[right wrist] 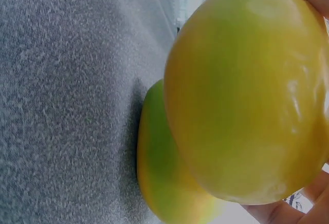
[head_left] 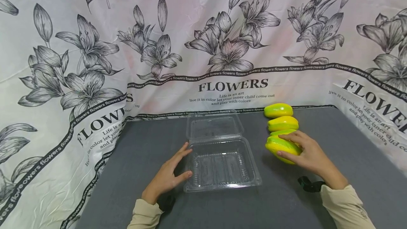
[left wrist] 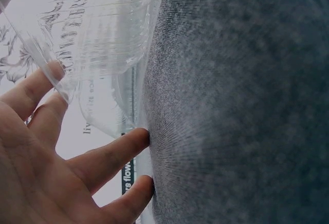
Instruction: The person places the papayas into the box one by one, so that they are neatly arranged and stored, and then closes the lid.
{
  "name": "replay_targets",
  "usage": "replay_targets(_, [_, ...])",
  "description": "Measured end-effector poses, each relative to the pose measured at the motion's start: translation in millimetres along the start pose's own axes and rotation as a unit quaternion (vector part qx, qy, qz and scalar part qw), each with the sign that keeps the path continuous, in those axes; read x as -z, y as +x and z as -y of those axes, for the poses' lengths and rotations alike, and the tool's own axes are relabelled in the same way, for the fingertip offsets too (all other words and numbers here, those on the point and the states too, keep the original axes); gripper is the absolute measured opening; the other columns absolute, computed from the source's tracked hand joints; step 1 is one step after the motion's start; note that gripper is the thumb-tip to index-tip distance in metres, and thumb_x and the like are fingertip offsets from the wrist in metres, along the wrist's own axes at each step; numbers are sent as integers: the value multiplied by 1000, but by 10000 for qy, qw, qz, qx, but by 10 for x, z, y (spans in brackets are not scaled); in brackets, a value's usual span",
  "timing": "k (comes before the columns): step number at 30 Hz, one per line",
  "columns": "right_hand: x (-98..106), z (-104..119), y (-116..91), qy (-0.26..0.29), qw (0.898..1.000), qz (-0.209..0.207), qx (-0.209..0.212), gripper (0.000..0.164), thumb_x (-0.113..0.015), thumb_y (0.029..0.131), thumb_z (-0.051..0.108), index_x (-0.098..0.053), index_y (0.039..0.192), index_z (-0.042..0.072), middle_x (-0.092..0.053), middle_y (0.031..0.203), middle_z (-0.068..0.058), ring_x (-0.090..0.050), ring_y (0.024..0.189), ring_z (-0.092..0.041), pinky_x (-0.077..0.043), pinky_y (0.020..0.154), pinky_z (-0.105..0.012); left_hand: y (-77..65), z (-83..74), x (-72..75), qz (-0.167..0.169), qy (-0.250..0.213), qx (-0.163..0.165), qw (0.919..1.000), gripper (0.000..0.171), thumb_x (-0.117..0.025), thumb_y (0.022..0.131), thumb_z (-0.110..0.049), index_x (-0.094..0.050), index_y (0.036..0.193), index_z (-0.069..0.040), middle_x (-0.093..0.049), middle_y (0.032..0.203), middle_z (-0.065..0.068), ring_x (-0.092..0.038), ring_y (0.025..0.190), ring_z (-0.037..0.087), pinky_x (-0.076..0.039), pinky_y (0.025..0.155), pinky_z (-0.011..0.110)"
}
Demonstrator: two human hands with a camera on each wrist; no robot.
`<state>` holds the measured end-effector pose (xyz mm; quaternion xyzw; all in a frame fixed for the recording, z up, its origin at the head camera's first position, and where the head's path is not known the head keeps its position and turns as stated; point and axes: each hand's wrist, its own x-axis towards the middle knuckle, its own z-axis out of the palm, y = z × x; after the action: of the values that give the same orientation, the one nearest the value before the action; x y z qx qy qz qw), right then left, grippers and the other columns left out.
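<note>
My right hand [head_left: 310,151] grips a yellow-green papaya [head_left: 283,148], thumb on its near side and fingers over the far side. In the right wrist view this papaya [right wrist: 247,95] is raised off the cloth, with a second papaya [right wrist: 164,162] lying behind it. Two more papayas, a middle one [head_left: 283,124] and a far one [head_left: 278,110], lie in line beyond. A clear plastic clamshell box [head_left: 254,167] stands with its lid [head_left: 216,126] folded back. At its left side my left hand [head_left: 166,174] has its fingers spread, fingertips against the plastic in the left wrist view.
Grey cloth [head_left: 136,158] covers the table. A flower-printed curtain [head_left: 159,94] hangs along the back and both sides. Dark straps show at both wrists, such as the right strap [head_left: 310,184].
</note>
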<state>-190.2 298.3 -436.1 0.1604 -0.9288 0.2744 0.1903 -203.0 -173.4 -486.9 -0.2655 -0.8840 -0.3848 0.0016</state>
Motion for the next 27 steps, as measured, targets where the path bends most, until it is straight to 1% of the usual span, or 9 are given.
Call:
replay_targets(3, [-17, 5, 4, 57, 10000, -59, 16, 53, -90, 77, 28, -72, 124, 11, -66, 118, -11, -49, 91, -8, -45, 70, -28, -5, -7, 2, -7, -15, -2, 10000, 73, -73, 93, -31, -39, 157, -24, -19, 172, -3, -28, 155, 36, -32, 114, 71])
replay_targets(8, [-40, 37, 0, 222, 9997, -103, -57, 53, -90, 78, 28, -72, 124, 12, -66, 118, -9, -47, 90, -6, -43, 68, -26, -8, -5, 5, -38, 16, -136, 9999, 73, -73, 93, -31, -40, 157, -22, -21, 171, 0, -31, 153, 38, -35, 112, 71])
replay_targets(11, [-61, 68, 5, 372, 9991, -164, -75, 52, -90, 78, 26, -72, 125, 12, -66, 117, -7, -46, 90, -4, -42, 67, -25, -8, -2, 4, -57, 36, -183, 9998, 72, -73, 93, -30, -40, 157, -22, -21, 171, 0, -31, 153, 38, -36, 112, 70])
replay_targets(16, [-99, 106, 19, 501, 9984, -269, 26, 51, -90, 77, 24, -73, 124, 14, -67, 111, -4, -44, 91, -1, -39, 67, -25, -7, -8, 4, -74, 40, -204, 9998, 72, -73, 93, -30, -41, 156, -22, -22, 171, 0, -32, 153, 38, -36, 111, 71])
replay_targets(21, [-140, 114, 21, 541, 9979, -323, 129, 52, -91, 76, 21, -73, 124, 11, -68, 109, -3, -44, 91, -1, -39, 67, -26, -6, 1, -2, -60, 36, -219, 9997, 72, -73, 93, -30, -40, 157, -21, -21, 171, 1, -31, 153, 39, -35, 111, 72])
replay_targets(27, [-173, 140, 18, 600, 9979, -245, -24, 52, -90, 78, 24, -71, 126, 13, -67, 111, -3, -46, 89, 0, -40, 68, -26, -6, 18, -10, -55, 39, -195, 9998, 72, -72, 93, -29, -40, 157, -20, -21, 171, 1, -31, 153, 39, -35, 111, 72])
